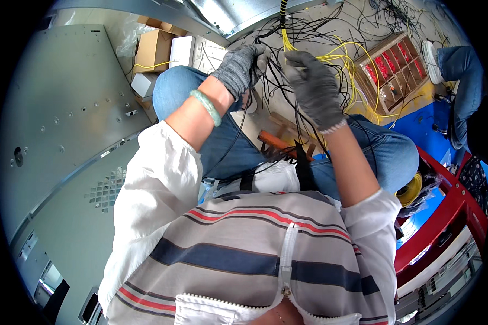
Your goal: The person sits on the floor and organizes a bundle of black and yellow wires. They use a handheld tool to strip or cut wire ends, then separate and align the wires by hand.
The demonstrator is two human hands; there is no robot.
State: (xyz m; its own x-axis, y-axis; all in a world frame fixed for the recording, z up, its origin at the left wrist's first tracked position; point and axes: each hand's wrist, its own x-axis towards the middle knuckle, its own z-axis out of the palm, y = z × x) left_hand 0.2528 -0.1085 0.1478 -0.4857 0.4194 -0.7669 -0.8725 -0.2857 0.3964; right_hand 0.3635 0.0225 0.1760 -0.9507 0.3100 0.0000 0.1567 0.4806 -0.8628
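Both my hands wear grey knit gloves and are raised over my knees among loose black wires [273,86]. My left hand [237,69] has its fingers curled and pinched together at the black wires. A pale green bangle [206,106] circles that wrist. Across a small gap, my right hand [314,89] has its fingertips drawn together beside the yellow cables [286,40]. What lies between the right fingertips is too small to make out. The yellow cables come down from a black-sleeved bundle [282,13] at the top and fan out to the right.
A wooden compartment box [370,89] with small red parts stands at the right, near another person's jeans-clad leg [463,67]. Metal panels [65,81] rise on the left. Cardboard boxes [154,50] sit behind. A red frame [436,216] and yellow spool [410,190] are at lower right.
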